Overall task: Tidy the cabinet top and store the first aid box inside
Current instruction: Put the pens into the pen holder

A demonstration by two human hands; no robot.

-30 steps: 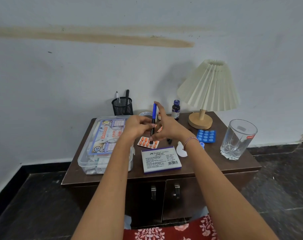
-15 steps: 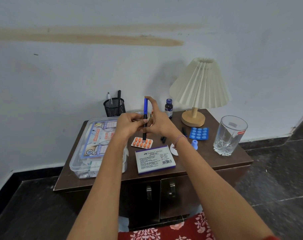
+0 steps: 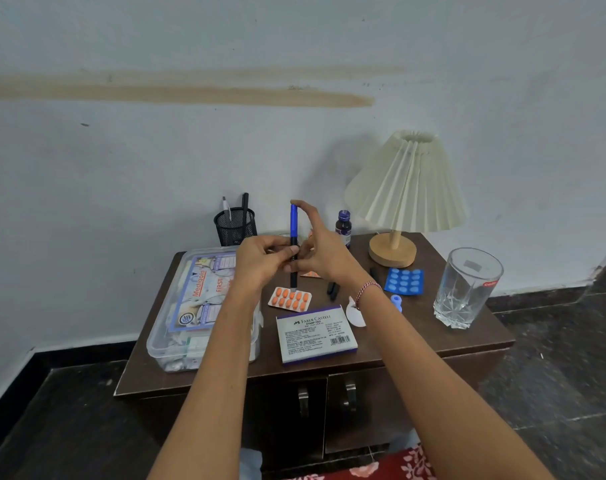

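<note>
A blue-and-black pen (image 3: 293, 221) stands upright above the brown cabinet top (image 3: 433, 341). My left hand (image 3: 263, 263) pinches its middle. My right hand (image 3: 324, 252) holds it from the right, the index fingertip at the pen's top end. The pen's tip hovers just over an orange pill strip (image 3: 290, 299). At the left of the top lies the clear plastic first aid box (image 3: 197, 306), lid on, partly hidden by my left forearm. Two cabinet door handles (image 3: 303, 400) show below the top, both doors closed.
A black mesh pen holder (image 3: 235, 225) stands at the back, with a dark bottle (image 3: 343, 225) and a pleated lamp (image 3: 405, 188) to its right. A stamp pad box (image 3: 317, 332), black cap (image 3: 333, 291), blue pill strip (image 3: 404, 280), small blue cap (image 3: 396, 302) and a glass (image 3: 466, 287) also sit on top.
The pen stays upright between both hands. My right index finger has settled on its top end, and my head view has shifted slightly.
</note>
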